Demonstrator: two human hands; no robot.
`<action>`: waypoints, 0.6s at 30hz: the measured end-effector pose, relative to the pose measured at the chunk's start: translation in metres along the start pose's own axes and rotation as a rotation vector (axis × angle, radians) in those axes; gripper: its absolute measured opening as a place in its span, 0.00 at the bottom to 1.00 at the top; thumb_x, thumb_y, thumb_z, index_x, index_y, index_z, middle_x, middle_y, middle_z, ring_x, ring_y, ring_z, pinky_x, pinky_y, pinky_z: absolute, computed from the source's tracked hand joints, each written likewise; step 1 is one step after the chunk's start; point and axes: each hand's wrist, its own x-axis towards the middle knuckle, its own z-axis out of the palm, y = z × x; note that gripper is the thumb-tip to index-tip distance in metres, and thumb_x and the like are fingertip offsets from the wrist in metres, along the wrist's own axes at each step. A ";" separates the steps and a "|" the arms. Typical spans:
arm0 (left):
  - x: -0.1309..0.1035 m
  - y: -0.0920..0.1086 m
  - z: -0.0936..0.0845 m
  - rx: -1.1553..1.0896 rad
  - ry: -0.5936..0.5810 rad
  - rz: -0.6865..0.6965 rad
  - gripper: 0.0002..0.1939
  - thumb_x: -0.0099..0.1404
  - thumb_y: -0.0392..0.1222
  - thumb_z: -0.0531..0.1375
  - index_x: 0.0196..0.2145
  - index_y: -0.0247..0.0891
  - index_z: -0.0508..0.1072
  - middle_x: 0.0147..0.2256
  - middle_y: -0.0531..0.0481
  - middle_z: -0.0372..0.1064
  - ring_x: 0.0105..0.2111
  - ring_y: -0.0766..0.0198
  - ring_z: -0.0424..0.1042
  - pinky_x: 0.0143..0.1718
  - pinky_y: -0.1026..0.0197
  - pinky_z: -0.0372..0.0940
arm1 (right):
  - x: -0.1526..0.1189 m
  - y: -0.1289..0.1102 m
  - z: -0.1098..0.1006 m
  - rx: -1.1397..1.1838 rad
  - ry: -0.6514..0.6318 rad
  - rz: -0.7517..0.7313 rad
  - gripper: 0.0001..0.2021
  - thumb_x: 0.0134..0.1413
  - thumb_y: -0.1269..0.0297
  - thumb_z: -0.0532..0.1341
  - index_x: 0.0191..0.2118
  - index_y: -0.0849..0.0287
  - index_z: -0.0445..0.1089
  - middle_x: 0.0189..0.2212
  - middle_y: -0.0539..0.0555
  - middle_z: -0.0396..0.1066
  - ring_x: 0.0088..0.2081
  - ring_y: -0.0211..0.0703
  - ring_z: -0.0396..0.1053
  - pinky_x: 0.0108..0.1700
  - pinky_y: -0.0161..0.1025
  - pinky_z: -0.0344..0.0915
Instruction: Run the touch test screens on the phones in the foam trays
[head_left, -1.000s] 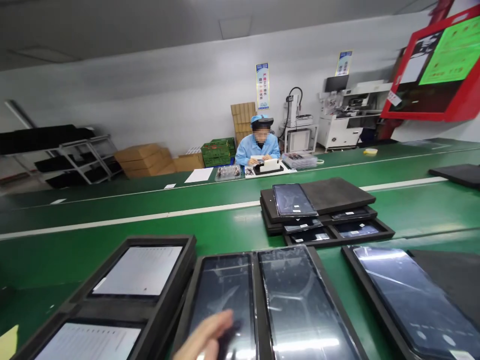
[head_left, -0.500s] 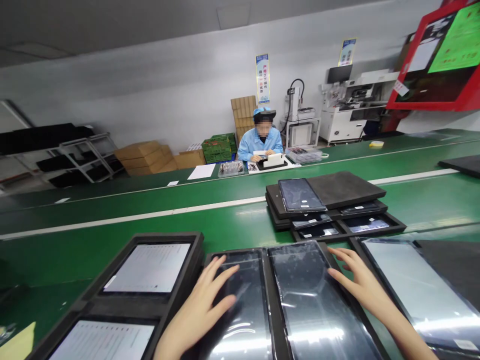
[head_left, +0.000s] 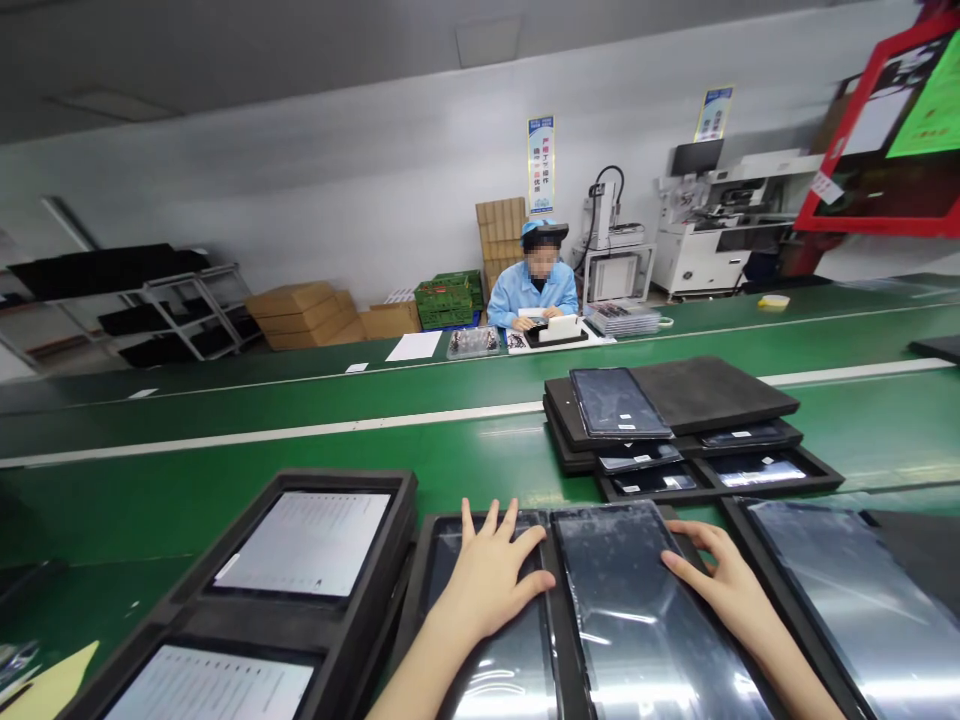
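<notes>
My left hand (head_left: pixel 491 570) lies with fingers spread over the left tablet (head_left: pixel 517 665), which sits in a dark foam tray (head_left: pixel 412 615). Beside it, in the same row, is a second dark tablet (head_left: pixel 637 610) covered with clear film. My right hand (head_left: pixel 716 575) rests at that tablet's right edge, near its upper corner. The right fingers are bent, with thumb and forefinger apart and their tips touching the edge. Neither hand lifts anything. Part of the left tablet is hidden under my left hand.
To the left stands a foam tray (head_left: pixel 409 500) with two lit tablets. Stacked foam trays (head_left: pixel 712 395) with filmed tablets lie ahead. Another tablet (head_left: pixel 847 590) is at right. A co-worker in blue (head_left: pixel 532 290) sits across the green bench (head_left: pixel 247 445).
My left hand has moved right and forward across the left tablet. My right hand's fingers have bent in at the right tablet's edge. The view has shifted slightly.
</notes>
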 end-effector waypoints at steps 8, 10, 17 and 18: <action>-0.004 -0.016 0.000 -0.046 0.053 0.035 0.27 0.75 0.56 0.47 0.68 0.54 0.56 0.68 0.40 0.54 0.68 0.40 0.53 0.62 0.18 0.29 | -0.001 -0.006 0.001 0.044 0.015 -0.011 0.26 0.44 0.41 0.65 0.44 0.54 0.75 0.48 0.59 0.70 0.50 0.58 0.69 0.47 0.47 0.72; -0.028 -0.038 0.006 -0.166 0.099 -0.011 0.29 0.76 0.57 0.44 0.71 0.52 0.50 0.70 0.40 0.47 0.70 0.44 0.46 0.63 0.21 0.29 | -0.008 -0.001 -0.003 0.093 0.014 -0.005 0.28 0.47 0.40 0.63 0.48 0.55 0.72 0.49 0.60 0.70 0.50 0.57 0.70 0.48 0.46 0.72; -0.116 -0.123 0.095 -0.724 0.649 -0.330 0.49 0.62 0.80 0.40 0.69 0.47 0.58 0.64 0.45 0.63 0.66 0.42 0.56 0.68 0.37 0.49 | -0.047 0.026 -0.024 0.036 0.014 0.087 0.31 0.52 0.36 0.58 0.52 0.55 0.72 0.48 0.60 0.74 0.50 0.57 0.72 0.48 0.44 0.73; -0.119 -0.125 0.107 -0.829 0.643 -0.348 0.54 0.58 0.83 0.39 0.69 0.45 0.57 0.62 0.44 0.66 0.65 0.41 0.59 0.67 0.39 0.54 | -0.049 0.026 -0.023 0.028 0.014 0.086 0.31 0.53 0.36 0.57 0.52 0.55 0.73 0.48 0.60 0.74 0.52 0.58 0.71 0.51 0.46 0.72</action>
